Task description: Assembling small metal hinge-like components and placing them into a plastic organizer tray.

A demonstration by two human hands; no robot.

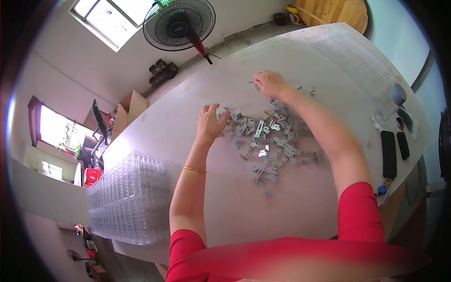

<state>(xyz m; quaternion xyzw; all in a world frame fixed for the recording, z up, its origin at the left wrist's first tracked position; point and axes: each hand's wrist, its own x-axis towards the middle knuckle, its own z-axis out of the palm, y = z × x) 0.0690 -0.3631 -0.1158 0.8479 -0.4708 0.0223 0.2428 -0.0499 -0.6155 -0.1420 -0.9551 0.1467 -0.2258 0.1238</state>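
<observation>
A heap of small silvery metal brackets (260,128) lies in the middle of the white table, with a few brass-coloured parts among them. My left hand (212,122) is at the heap's left edge, its fingers apart and curved, the thumb beside the nearest pieces. No held piece shows in it. At the far side of the heap, my right hand (271,84) is closed in a pinch on a small metal bracket (254,86). Its end sticks out left of the fingertips, and the rest is hidden by the fingers.
Stacked clear plastic trays (129,202) stand at the left table edge; more clear trays (357,56) lie far right. A grey-lidded clear jar (397,95), a black case (388,155) and keys (383,190) are at right. A black fan (179,29) stands beyond the table.
</observation>
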